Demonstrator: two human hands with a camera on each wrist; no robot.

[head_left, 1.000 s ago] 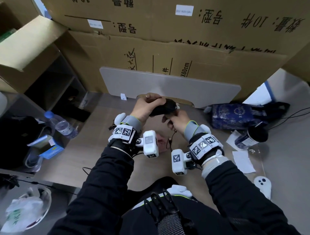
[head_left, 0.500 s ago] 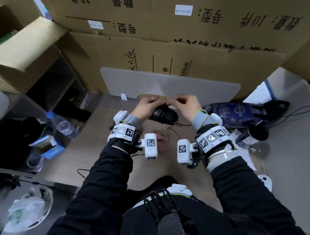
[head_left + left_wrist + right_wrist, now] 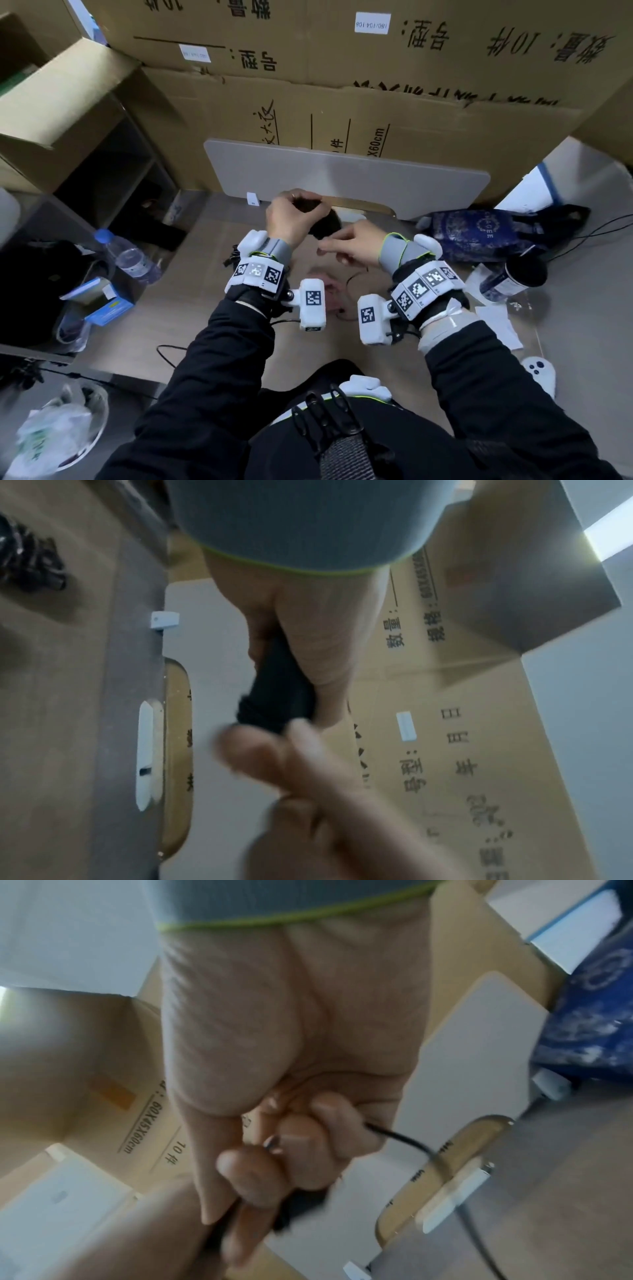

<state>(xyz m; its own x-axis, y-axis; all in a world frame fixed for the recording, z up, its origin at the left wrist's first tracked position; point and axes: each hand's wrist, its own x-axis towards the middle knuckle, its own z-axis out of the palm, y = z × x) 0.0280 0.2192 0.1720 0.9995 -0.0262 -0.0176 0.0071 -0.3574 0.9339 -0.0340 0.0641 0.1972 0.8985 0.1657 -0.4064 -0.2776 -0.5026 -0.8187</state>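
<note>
Head view shows the person's left hand [image 3: 293,219] raised above the tan wooden desk [image 3: 178,284], its fingers curled round a black, rounded, soft-looking object [image 3: 327,226]. The right hand [image 3: 354,243] is just beside it, with its fingers bent close together. In the right wrist view those fingers [image 3: 301,1139] pinch a thin black cord [image 3: 404,1137], which trails down towards the desk. Behind, a flat grey panel [image 3: 342,178] leans against brown cardboard boxes [image 3: 411,113]. A clear plastic water bottle with a blue cap [image 3: 132,258] lies at left.
</note>
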